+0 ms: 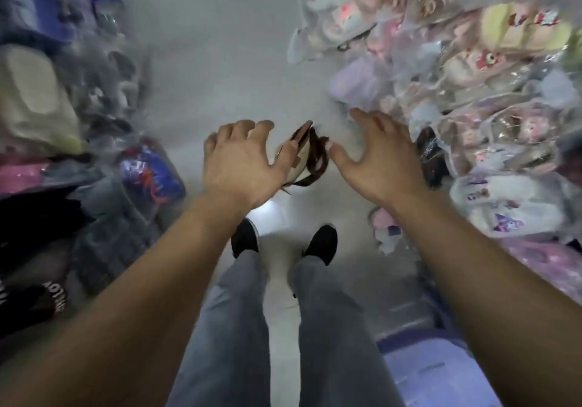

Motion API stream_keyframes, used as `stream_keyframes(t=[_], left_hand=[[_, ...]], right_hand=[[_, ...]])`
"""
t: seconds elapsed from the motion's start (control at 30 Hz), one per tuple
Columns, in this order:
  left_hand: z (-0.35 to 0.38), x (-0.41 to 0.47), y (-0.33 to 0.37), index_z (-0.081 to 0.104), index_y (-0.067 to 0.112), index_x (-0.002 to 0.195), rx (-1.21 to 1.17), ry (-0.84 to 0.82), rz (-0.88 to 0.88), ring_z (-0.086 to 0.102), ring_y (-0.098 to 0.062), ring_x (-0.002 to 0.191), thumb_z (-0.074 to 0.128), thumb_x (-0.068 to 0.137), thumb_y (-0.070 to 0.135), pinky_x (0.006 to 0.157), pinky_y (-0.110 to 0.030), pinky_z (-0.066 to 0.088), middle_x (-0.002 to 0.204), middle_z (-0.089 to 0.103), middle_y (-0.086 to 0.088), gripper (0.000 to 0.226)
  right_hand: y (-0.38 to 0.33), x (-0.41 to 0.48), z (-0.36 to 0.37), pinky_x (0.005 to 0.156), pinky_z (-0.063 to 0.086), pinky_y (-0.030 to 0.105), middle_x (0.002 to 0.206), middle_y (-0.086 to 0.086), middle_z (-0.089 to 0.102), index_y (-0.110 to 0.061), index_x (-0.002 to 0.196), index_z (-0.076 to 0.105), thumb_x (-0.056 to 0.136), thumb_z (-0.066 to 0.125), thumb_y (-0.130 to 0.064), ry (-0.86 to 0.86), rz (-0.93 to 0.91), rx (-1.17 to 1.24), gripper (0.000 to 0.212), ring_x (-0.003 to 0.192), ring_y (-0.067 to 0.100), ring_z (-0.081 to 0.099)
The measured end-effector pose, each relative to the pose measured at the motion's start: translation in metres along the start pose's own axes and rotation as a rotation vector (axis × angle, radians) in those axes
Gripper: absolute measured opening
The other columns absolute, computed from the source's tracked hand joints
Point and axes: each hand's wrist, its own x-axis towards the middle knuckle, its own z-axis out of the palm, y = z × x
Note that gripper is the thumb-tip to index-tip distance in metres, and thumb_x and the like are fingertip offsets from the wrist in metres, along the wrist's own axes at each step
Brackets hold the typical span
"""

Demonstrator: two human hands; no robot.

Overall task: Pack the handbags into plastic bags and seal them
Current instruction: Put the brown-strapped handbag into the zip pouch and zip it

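A person reaches out with the left hand (239,167) and right hand (374,160), both spread wide. A small cream handbag (297,162) with a brown strap (318,154) hangs between them, just beside the left thumb; blur hides any contact.

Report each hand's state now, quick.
Left hand: thumb overlaps the handbag; whether it grips cannot be told.
Right hand: open, fingers spread, holding nothing.
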Motion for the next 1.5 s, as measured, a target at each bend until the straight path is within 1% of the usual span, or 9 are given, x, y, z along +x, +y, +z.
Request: stream_keyframes(t=[0.33, 0.47, 0.57, 0.7, 0.8, 0.9, 1.17, 1.37, 1.5], left_hand=[[0.25, 0.11, -0.061, 0.053, 0.024, 0.137, 0.024, -0.115, -0.04, 0.051, -0.033, 0.124, 0.02, 0.081, 0.074, 0.105, -0.047, 0.035, 0.131, 0.061, -0.007, 0.082], [0.303, 0.143, -0.073, 0.038, 0.025, 0.147, -0.076, -0.162, -0.063, 0.052, -0.031, 0.123, 0.042, 0.082, 0.07, 0.102, -0.045, 0.038, 0.135, 0.056, -0.006, 0.079], [0.323, 0.159, -0.074, 0.021, 0.022, 0.154, -0.194, -0.249, -0.048, 0.047, -0.032, 0.126, 0.061, 0.082, 0.059, 0.102, -0.046, 0.039, 0.141, 0.048, -0.008, 0.091], [0.34, 0.169, -0.072, 0.017, 0.019, 0.155, -0.424, -0.322, -0.098, 0.052, -0.029, 0.12, 0.072, 0.077, 0.04, 0.097, -0.046, 0.049, 0.143, 0.038, -0.007, 0.098], [0.345, 0.17, -0.07, 0.043, 0.027, 0.137, -0.522, -0.285, -0.168, 0.06, -0.014, 0.092, 0.069, 0.078, 0.038, 0.073, -0.032, 0.051, 0.12, 0.047, 0.004, 0.065], [0.35, 0.167, -0.07, 0.055, 0.032, 0.126, -0.649, -0.32, -0.221, 0.063, -0.012, 0.09, 0.057, 0.086, 0.032, 0.069, -0.024, 0.051, 0.11, 0.059, 0.009, 0.04], [0.34, 0.149, -0.056, 0.07, 0.035, 0.118, -0.692, -0.436, -0.111, 0.062, -0.005, 0.075, 0.048, 0.094, 0.012, 0.056, -0.01, 0.044, 0.085, 0.062, 0.014, 0.039], [0.302, 0.111, -0.044, 0.062, 0.023, 0.125, -0.645, -0.187, -0.265, 0.061, -0.014, 0.102, 0.047, 0.098, 0.027, 0.069, -0.017, 0.047, 0.116, 0.064, 0.006, 0.031], [0.27, 0.084, -0.021, 0.054, 0.023, 0.129, -0.579, -0.063, -0.261, 0.055, -0.024, 0.115, 0.048, 0.09, 0.051, 0.097, -0.044, 0.048, 0.123, 0.061, -0.002, 0.048]], right_hand=[[0.056, 0.13, 0.245, 0.112, 0.038, 0.051, 0.148, 0.013, 0.051, -0.023, 0.151, 0.043, 0.083, 0.037, -0.072, -0.15, 0.076, 0.019, 0.084, 0.133, 0.038, 0.047], [0.057, 0.161, 0.302, 0.103, 0.047, 0.052, 0.142, 0.012, 0.053, -0.024, 0.149, 0.04, 0.085, 0.049, -0.069, -0.196, 0.196, 0.188, 0.078, 0.126, 0.038, 0.052], [0.051, 0.176, 0.326, 0.087, 0.05, 0.037, 0.137, 0.004, 0.057, -0.024, 0.15, 0.038, 0.088, 0.058, -0.063, -0.214, 0.306, 0.423, 0.076, 0.118, 0.028, 0.06], [0.042, 0.184, 0.343, 0.087, 0.055, 0.038, 0.138, 0.003, 0.058, -0.022, 0.156, 0.024, 0.093, 0.065, -0.053, -0.319, 0.481, 0.734, 0.081, 0.105, 0.021, 0.062], [0.038, 0.189, 0.354, 0.098, 0.055, 0.051, 0.139, 0.002, 0.059, -0.024, 0.159, 0.015, 0.086, 0.071, -0.057, -0.284, 0.628, 0.903, 0.097, 0.112, 0.026, 0.066], [0.036, 0.192, 0.36, 0.102, 0.052, 0.054, 0.147, 0.006, 0.053, -0.022, 0.16, 0.005, 0.077, 0.079, -0.058, -0.202, 0.741, 0.957, 0.116, 0.122, 0.031, 0.062], [0.063, 0.157, 0.36, 0.084, 0.046, 0.031, 0.119, -0.005, 0.067, -0.026, 0.145, 0.042, 0.093, 0.066, -0.034, 0.094, 0.724, 0.863, 0.058, 0.1, 0.02, 0.063], [0.08, 0.106, 0.317, 0.095, 0.058, 0.039, 0.11, -0.012, 0.066, -0.027, 0.123, 0.052, 0.093, 0.071, -0.023, 0.141, 0.612, 1.103, 0.035, 0.1, 0.009, 0.066], [0.097, 0.06, 0.268, 0.098, 0.058, 0.041, 0.117, -0.007, 0.073, -0.024, 0.131, 0.058, 0.089, 0.076, -0.033, -0.006, 0.513, 1.097, 0.046, 0.107, 0.011, 0.071]])
